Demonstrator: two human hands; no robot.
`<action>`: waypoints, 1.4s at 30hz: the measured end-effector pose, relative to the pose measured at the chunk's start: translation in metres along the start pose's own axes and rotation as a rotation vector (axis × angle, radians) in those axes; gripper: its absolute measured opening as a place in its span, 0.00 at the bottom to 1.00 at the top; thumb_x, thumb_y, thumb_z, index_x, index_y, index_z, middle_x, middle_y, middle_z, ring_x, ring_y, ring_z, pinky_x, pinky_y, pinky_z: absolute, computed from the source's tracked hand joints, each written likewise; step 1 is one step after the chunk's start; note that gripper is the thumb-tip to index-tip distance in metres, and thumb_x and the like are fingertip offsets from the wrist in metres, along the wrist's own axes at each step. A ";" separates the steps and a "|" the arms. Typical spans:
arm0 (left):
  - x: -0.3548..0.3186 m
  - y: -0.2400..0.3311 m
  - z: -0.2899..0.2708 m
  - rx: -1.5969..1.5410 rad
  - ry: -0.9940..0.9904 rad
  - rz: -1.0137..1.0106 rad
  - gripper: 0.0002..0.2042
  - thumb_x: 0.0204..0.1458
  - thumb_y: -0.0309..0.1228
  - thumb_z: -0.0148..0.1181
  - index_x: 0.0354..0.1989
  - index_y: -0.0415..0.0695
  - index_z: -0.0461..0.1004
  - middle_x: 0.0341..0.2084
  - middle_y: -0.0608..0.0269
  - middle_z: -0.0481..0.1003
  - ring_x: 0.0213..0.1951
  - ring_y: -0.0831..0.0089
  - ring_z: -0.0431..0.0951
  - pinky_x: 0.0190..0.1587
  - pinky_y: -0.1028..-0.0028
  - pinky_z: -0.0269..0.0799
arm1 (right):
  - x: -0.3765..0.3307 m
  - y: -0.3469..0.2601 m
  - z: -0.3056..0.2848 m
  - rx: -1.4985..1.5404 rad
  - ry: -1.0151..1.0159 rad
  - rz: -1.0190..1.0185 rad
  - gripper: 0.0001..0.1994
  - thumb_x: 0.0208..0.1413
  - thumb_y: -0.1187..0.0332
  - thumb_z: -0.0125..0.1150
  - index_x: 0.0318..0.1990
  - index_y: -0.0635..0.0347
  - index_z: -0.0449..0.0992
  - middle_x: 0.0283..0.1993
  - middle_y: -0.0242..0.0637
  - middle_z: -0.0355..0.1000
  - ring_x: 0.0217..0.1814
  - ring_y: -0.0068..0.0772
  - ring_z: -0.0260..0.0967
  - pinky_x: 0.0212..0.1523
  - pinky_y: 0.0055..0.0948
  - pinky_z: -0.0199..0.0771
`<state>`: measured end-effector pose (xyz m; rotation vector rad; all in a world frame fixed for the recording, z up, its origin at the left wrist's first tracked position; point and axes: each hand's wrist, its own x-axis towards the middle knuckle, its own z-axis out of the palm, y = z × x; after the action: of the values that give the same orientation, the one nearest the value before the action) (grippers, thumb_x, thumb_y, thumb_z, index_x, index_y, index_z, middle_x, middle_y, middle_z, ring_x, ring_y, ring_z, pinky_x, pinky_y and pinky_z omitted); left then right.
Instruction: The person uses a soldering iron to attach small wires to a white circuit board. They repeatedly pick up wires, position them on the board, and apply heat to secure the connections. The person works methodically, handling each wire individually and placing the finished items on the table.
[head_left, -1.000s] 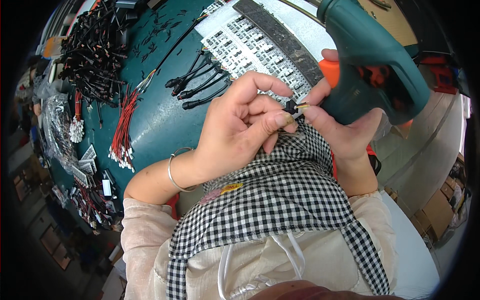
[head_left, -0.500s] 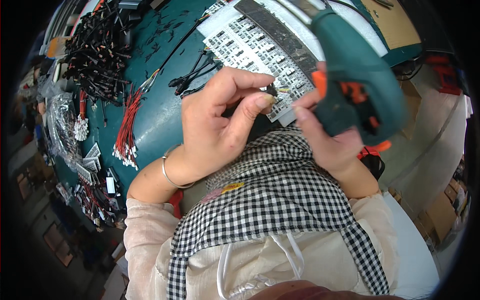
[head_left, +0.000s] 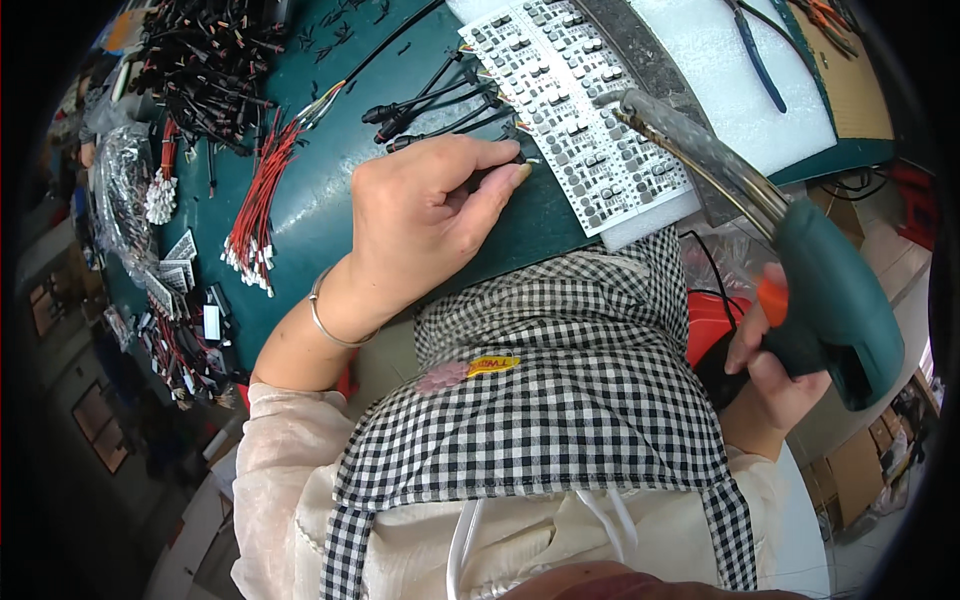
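My left hand is over the table beside the white circuit board panel. Its thumb and forefinger pinch a small dark cable end, mostly covered by the fingers, close to the panel's left edge. Around the grip of a green soldering gun with an orange trigger, my right hand is closed, off to the right of the apron. The gun's metal tip and feed tube point up-left, over the panel. Short black cables with round connectors lie along the panel's left side.
A dark bar lies across the panel on white foam, where blue-handled pliers rest. Red wires with white plugs and a heap of black cables are on the green table's left side.
My right hand has drawn the soldering gun down and right, away from my left hand. My left hand has shifted slightly left, still pinching, and the view has moved a little.
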<state>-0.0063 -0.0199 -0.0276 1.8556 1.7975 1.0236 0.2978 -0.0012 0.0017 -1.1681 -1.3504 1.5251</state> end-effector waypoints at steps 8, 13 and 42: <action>0.002 -0.011 0.008 0.095 0.093 0.162 0.08 0.41 0.21 0.70 0.32 0.37 0.80 0.20 0.61 0.77 0.17 0.80 0.71 0.18 0.83 0.64 | -0.001 0.001 0.004 0.012 0.001 0.037 0.40 0.43 0.59 0.72 0.56 0.81 0.59 0.18 0.35 0.63 0.15 0.22 0.59 0.15 0.18 0.58; 0.003 -0.013 0.012 0.072 0.100 0.180 0.08 0.41 0.21 0.70 0.32 0.38 0.80 0.19 0.62 0.76 0.16 0.80 0.70 0.18 0.82 0.63 | -0.001 -0.002 0.015 0.021 0.053 0.085 0.40 0.41 0.59 0.74 0.55 0.80 0.60 0.18 0.35 0.63 0.15 0.22 0.59 0.15 0.17 0.59; -0.001 -0.018 0.017 0.098 0.127 0.251 0.10 0.39 0.21 0.70 0.32 0.40 0.79 0.20 0.61 0.76 0.17 0.76 0.72 0.19 0.80 0.66 | -0.002 -0.002 0.022 -0.092 0.028 0.165 0.34 0.40 0.65 0.72 0.51 0.78 0.62 0.45 0.49 0.66 0.19 0.24 0.62 0.16 0.19 0.62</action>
<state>-0.0074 -0.0145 -0.0515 2.1635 1.7431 1.1841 0.2773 -0.0085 0.0041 -1.3830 -1.3450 1.5693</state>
